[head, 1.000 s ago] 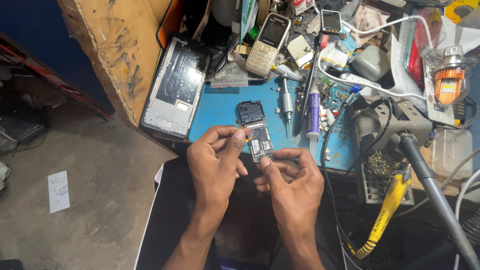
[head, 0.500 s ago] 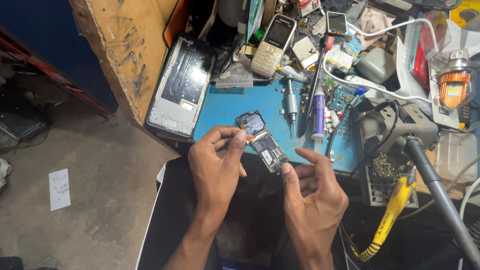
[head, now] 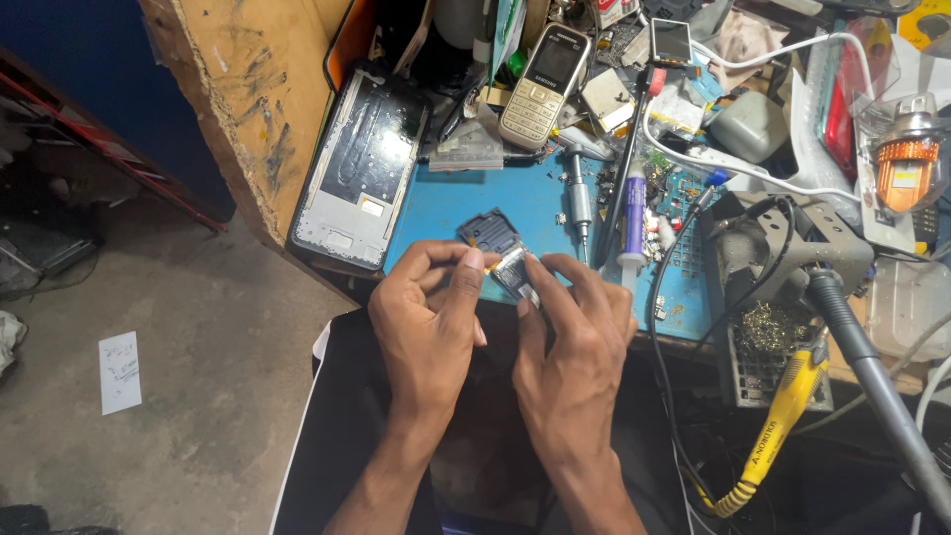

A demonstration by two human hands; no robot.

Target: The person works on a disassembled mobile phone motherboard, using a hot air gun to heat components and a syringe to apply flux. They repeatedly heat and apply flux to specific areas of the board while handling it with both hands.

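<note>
My left hand (head: 428,317) and my right hand (head: 573,342) meet over the near edge of the blue work mat (head: 466,203). Both pinch a small phone circuit board (head: 515,269) with a metal shield, held between thumbs and fingertips. My right fingers cover its lower end. A dark plastic phone part (head: 487,230) lies on the mat just beyond the board.
A grey phone frame (head: 359,168) lies left of the mat. A beige keypad phone (head: 544,86), a screwdriver (head: 579,201) and a purple-capped tube (head: 634,213) lie behind. A yellow soldering iron (head: 783,426) and its stand (head: 768,253) sit to the right, amid cables.
My right hand, open and apart half a second ago, has come back onto the board. The board has turned slightly in my left fingers.
</note>
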